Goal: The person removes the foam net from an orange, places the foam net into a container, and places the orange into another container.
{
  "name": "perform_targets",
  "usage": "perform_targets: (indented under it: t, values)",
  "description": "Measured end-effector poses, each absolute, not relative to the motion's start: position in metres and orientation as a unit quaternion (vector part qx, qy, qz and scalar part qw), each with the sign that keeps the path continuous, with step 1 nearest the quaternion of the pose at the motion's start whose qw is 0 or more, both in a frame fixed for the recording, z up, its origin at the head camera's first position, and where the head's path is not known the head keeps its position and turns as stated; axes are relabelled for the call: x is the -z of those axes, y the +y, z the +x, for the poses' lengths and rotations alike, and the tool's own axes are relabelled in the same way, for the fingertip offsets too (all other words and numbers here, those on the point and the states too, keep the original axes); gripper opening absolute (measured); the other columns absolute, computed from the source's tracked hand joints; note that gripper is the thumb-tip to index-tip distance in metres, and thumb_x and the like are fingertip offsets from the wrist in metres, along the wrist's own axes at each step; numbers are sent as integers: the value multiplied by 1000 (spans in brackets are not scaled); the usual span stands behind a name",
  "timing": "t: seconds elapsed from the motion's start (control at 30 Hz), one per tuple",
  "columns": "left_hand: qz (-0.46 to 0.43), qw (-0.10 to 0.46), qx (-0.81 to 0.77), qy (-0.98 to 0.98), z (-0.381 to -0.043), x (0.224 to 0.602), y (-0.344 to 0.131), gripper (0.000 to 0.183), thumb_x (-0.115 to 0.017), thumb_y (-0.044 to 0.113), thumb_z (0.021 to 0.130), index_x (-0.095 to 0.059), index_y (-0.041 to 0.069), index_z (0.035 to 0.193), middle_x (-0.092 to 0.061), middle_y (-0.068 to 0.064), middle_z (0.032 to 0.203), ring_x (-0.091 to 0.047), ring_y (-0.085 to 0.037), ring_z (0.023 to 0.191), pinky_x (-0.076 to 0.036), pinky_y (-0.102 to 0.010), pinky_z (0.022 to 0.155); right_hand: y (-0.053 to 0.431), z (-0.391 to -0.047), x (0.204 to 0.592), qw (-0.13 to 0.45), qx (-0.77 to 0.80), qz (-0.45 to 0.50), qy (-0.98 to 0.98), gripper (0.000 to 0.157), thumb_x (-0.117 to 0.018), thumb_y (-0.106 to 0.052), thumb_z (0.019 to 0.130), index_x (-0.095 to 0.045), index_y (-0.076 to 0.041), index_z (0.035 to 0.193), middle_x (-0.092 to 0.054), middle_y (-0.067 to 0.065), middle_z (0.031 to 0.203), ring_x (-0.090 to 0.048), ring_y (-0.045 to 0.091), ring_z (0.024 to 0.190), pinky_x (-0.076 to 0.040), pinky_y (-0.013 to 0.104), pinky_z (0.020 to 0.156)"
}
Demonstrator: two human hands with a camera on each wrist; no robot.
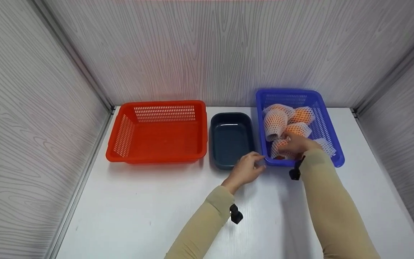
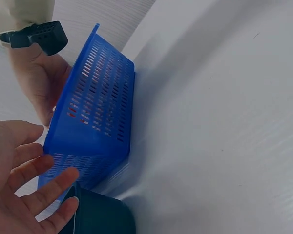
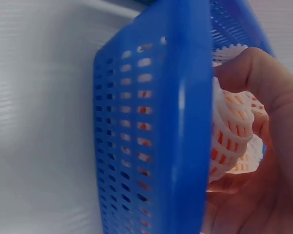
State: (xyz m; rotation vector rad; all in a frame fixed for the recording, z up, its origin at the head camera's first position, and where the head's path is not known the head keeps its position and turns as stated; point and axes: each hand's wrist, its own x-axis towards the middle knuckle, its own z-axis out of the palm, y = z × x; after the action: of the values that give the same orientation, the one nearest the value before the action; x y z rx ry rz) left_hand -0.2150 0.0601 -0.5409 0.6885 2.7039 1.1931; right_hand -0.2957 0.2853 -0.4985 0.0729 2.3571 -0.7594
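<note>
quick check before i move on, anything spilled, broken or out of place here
Nothing stands out. The netted orange fruit lie inside the blue basket, the red basket and dark dish stand upright, and no spill or break shows. Fruit beneath the right hand is partly hidden.

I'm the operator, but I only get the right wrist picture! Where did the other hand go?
Observer: In the head view, the left hand is beside the blue basket's near left corner; I can't tell if it's touching.

Operator: Is there any other basket, or just my blue one?

Observer: There's a red basket too, over on the left side of the table.

Operator: Ooh! So what's in between the two baskets?

Observer: A dark teal dish stands between them.
</note>
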Motion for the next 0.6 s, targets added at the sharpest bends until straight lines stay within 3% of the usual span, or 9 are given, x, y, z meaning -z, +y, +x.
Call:
perform_targets:
  t: [0.23,0.4,0.5,0.6]
  values:
    - [230,51,-400,886,-213,542,61,41,-64,25,84,-59,8,121,-55,1,116,-57,-6,88,-43,-14,73,291,-293,479,351,331,36,875,69,-68,-34,77,-29,-22,133,-44,14,99,-51,24,72,-47,34,57]
    - [231,54,-415,878,-213,544,62,42,-65,23,84,-58,7,122,-55,-1,115,-59,-11,89,-43,-14,73,294,-288,467,333,324,-16,885,63,-65,-30,80,-30,-20,130,-44,14,103,-51,23,70,-48,37,60]
    - [232,60,-424,873,-214,545,62,44,-65,23,84,-56,6,123,-54,-2,116,-59,-14,91,-43,-14,73,296,-282,461,304,312,-51,899,62,-66,-31,80,-30,-19,129,-42,15,109,-51,25,76,-46,38,63]
    - [229,62,-431,871,-214,545,60,45,-65,23,83,-56,6,124,-54,-3,118,-59,-16,92,-43,-15,74,296,-276,456,273,318,-72,905,63,-68,-31,78,-31,-18,127,-40,18,122,-49,32,95,-44,43,73]
